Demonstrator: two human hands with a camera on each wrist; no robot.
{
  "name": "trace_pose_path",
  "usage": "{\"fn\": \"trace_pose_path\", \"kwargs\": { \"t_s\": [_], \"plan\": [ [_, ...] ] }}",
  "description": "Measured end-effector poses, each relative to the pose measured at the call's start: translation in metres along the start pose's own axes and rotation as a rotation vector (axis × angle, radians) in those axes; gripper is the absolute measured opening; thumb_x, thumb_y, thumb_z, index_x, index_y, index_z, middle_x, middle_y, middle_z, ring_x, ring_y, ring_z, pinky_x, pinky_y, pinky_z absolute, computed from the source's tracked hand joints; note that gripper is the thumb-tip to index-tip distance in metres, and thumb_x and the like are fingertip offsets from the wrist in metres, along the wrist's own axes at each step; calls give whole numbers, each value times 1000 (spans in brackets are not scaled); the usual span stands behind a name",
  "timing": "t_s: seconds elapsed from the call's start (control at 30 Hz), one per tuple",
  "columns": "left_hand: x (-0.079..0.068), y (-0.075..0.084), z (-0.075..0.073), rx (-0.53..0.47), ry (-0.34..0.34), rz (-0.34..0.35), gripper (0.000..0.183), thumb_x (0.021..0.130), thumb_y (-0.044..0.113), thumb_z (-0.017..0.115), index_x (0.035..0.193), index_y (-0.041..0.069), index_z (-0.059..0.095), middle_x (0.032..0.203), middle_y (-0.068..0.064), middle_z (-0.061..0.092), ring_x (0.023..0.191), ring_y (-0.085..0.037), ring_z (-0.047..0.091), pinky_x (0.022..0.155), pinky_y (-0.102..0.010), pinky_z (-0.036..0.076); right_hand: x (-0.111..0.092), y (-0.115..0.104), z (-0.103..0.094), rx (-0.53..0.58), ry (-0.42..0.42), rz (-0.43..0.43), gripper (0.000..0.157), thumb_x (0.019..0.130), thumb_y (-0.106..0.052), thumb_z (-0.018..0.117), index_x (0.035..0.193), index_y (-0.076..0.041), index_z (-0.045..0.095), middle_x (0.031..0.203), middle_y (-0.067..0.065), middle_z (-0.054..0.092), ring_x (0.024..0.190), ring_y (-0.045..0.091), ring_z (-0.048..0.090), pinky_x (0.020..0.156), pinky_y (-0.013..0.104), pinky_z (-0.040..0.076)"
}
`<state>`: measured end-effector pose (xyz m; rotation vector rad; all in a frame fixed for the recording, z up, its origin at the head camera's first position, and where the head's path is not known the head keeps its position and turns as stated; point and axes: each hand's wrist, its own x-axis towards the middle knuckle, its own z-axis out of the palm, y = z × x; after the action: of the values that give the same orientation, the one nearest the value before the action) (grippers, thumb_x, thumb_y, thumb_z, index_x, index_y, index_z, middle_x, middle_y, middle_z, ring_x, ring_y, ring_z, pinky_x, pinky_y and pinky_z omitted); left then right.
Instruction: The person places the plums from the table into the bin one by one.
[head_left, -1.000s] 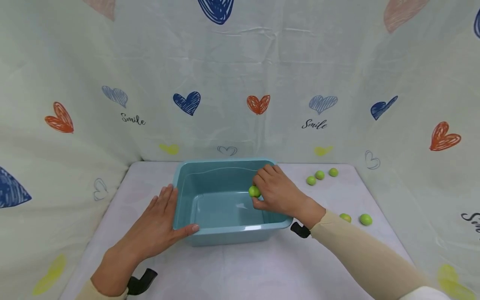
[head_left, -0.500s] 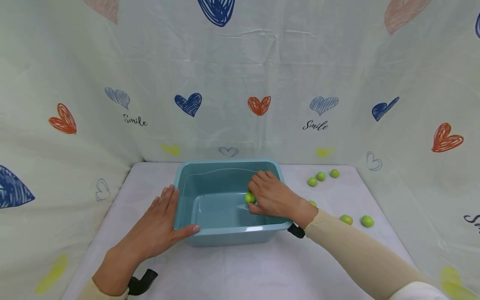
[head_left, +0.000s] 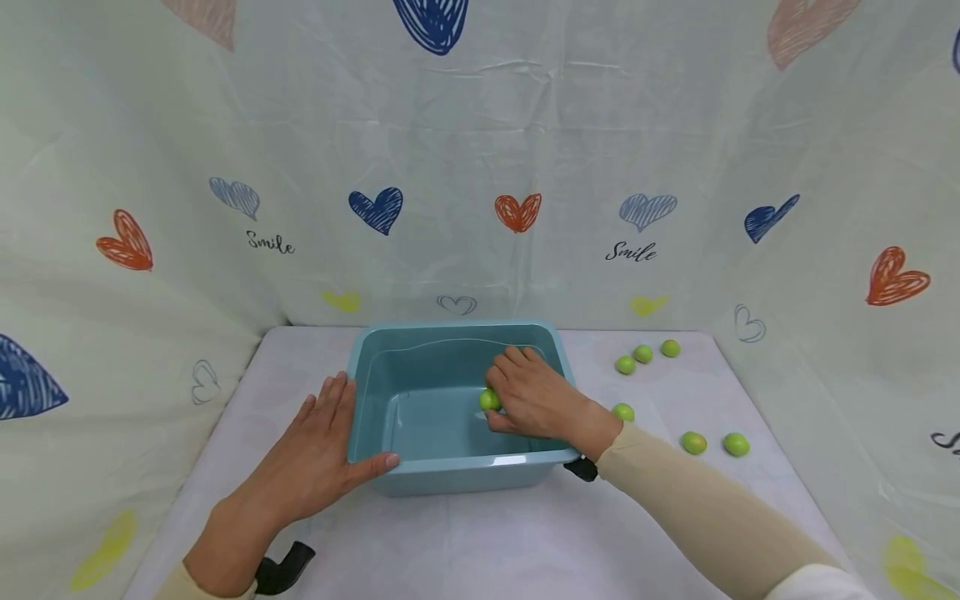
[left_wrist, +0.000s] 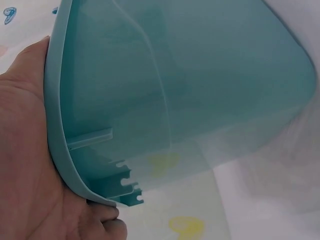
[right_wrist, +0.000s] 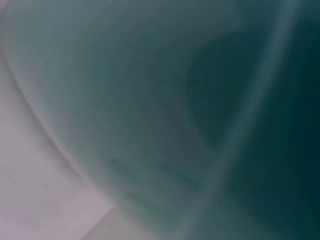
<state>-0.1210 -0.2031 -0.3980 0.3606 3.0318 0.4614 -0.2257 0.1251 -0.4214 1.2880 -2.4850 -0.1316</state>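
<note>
A blue-green plastic basin [head_left: 450,479] stands on the table. My left hand [head_left: 311,454] rests against its left side, fingers straight and thumb over the front rim; the left wrist view shows the palm [left_wrist: 25,150] against the basin rim [left_wrist: 54,100]. My right hand [head_left: 536,400] reaches inside over the right part of the basin. It pinches a small round lime-green fruit [head_left: 490,400] between thumb and fingers, low in the basin. Whether the fruit touches the floor I cannot tell. In the right wrist view the blurred basin wall [right_wrist: 110,110] hides the hand.
Several more green fruits lie on the white-covered table right of the basin: a group at the back including one fruit [head_left: 642,354], one fruit [head_left: 622,412] near the right wrist, and two fruits [head_left: 693,442] farther forward. A heart-print curtain [head_left: 442,125] surrounds the table.
My right hand has moved left and a little down inside the basin with the fruit in its fingers. A fruit by the right forearm has come into view. The left hand stays put.
</note>
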Motion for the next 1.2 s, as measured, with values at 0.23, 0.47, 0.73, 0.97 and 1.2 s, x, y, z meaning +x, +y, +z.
{"fn": "trace_pose_path", "kwargs": {
  "t_s": [0.23,0.47,0.73,0.97,1.2],
  "plan": [
    [0,0,0,19,-3,2,131,87,87,55,165,-9,14,172,-32,17,158,-53,18,123,-73,23,0,0,4,6,11,4,31,99,-46,63,95,-15,59,89,-1,52,86,19,45,79,33,38],
    [0,-1,-1,3,-16,-2,131,87,87,56,165,-10,13,172,-32,15,158,-53,17,123,-73,21,1,-1,5,-11,-6,1,31,98,-46,65,94,-16,59,89,-1,54,86,18,46,78,32,39],
    [1,0,-1,15,-14,-7,132,86,87,57,164,-10,13,172,-33,15,158,-54,18,123,-73,21,2,0,6,-36,2,-4,32,98,-47,65,93,-16,59,88,-1,54,85,18,46,77,32,38],
    [-1,-1,-1,0,-25,-10,133,86,89,55,164,-10,13,172,-32,14,158,-53,17,124,-73,20,2,-2,8,-34,-10,-5,32,98,-47,65,93,-16,58,88,-1,54,86,18,46,78,32,38],
    [1,0,-1,-7,-12,-5,131,87,85,59,164,-10,13,172,-33,16,158,-53,19,123,-73,21,2,1,5,-47,-14,-3,33,99,-48,63,95,-16,59,90,-1,54,88,19,47,78,33,39]
  ]
}}
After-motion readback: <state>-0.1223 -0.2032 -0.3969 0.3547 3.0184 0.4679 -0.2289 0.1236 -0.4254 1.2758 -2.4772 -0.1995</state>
